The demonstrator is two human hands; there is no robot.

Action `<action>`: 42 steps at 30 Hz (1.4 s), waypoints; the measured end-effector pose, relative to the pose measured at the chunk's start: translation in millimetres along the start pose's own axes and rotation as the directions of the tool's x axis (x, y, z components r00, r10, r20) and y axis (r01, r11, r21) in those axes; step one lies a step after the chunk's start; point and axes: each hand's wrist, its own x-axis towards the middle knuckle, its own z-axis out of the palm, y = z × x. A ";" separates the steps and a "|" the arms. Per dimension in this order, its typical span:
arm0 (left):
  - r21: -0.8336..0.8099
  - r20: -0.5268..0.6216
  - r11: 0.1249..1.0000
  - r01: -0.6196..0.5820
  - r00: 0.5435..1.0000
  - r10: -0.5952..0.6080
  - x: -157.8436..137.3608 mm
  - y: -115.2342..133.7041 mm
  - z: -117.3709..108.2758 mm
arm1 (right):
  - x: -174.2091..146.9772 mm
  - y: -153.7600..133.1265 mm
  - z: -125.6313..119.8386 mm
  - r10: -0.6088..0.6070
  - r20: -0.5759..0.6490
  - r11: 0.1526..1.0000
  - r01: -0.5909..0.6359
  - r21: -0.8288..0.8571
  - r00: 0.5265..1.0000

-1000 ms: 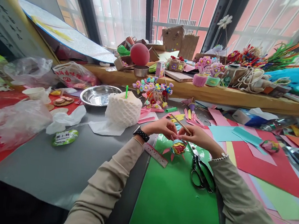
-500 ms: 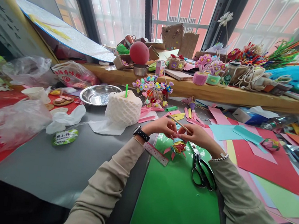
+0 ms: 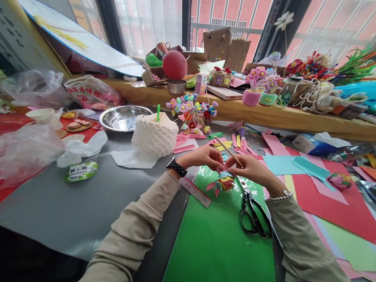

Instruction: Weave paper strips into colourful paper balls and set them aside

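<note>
Over the green mat (image 3: pixel 221 259), my left hand (image 3: pixel 210 157) is closed in a pinch on a small pink paper piece (image 3: pixel 225 167). My right hand (image 3: pixel 251 169) meets it there, fingertips close together, with a thin wooden stick (image 3: pixel 228 150) held between its fingers and pointing up to the left. Just below the fingertips is a folded paper flower (image 3: pixel 224 182) with red, yellow, blue and pink petals; whether the fingers touch it I cannot tell. Black-handled scissors (image 3: pixel 255 213) lie beside my right wrist. A pink ruler (image 3: pixel 196 192) lies near my left wrist.
A white net-wrapped coconut (image 3: pixel 156 135) with a green straw and a steel plate (image 3: pixel 107 126) stand to the left. Coloured paper sheets (image 3: pixel 325 199) spread across the right. Behind, a bunch of small flowers (image 3: pixel 193 112) stands before a cluttered wooden ledge (image 3: pixel 139 94).
Both hands stay nearly in place, fingertips shifting slightly around the pink paper. The paper flower below them has turned a little. The whole view has shifted slightly.
</note>
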 end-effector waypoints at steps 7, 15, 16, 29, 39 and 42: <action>-0.018 -0.001 0.999 -0.033 0.999 0.033 -0.5 -1.7 -2.1 | 0.4 -3.6 1.4 -0.026 -0.032 1.000 0.026 0.002 0.999; -0.001 0.004 0.999 -0.051 0.999 0.051 -0.9 -3.0 -3.4 | -0.2 -5.5 1.2 -0.029 -0.059 1.000 0.030 0.008 0.998; -0.003 0.008 0.999 -0.048 0.999 0.048 -1.2 -2.9 -3.6 | -0.5 -6.7 1.1 -0.026 -0.056 1.000 0.027 0.007 0.998; -0.275 -0.154 0.944 -0.180 0.978 0.142 1.0 -4.8 5.1 | -0.9 -0.6 -7.7 -0.030 -0.342 1.000 0.030 -0.006 0.939; -0.130 -0.198 0.961 -0.244 0.956 0.215 15.1 -20.9 16.4 | -1.1 2.6 -9.2 -0.015 -0.357 0.990 -0.035 -0.134 0.934; -0.115 -0.153 0.962 -0.246 0.962 0.228 13.3 -18.2 18.6 | -2.7 0.7 -10.3 -0.009 -0.351 0.984 -0.055 -0.170 0.936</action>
